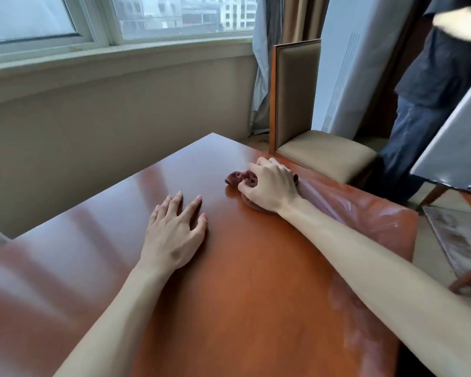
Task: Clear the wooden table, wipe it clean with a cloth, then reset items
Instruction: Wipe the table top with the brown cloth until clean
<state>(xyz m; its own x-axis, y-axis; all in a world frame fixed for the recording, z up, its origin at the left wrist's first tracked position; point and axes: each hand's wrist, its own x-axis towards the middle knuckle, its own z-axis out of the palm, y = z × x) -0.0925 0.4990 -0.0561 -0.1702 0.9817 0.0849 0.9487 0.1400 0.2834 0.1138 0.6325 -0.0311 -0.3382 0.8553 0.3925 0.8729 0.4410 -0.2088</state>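
The glossy reddish-brown wooden table (256, 281) fills the lower view, bare of items. My right hand (269, 183) grips a bunched dark red cloth (238, 177) and holds it down on the tabletop near the far right edge. Most of the cloth is hidden under the hand. A damp streak (337, 202) runs along the table's right side behind that hand. My left hand (174, 232) rests flat on the table with fingers spread, a little to the left of the cloth.
A wooden chair with beige padding (297, 104) stands against the table's far right corner. A person in jeans (419, 118) stands at the right, beside a grey tilted board (460, 137). A window and beige wall lie behind the table.
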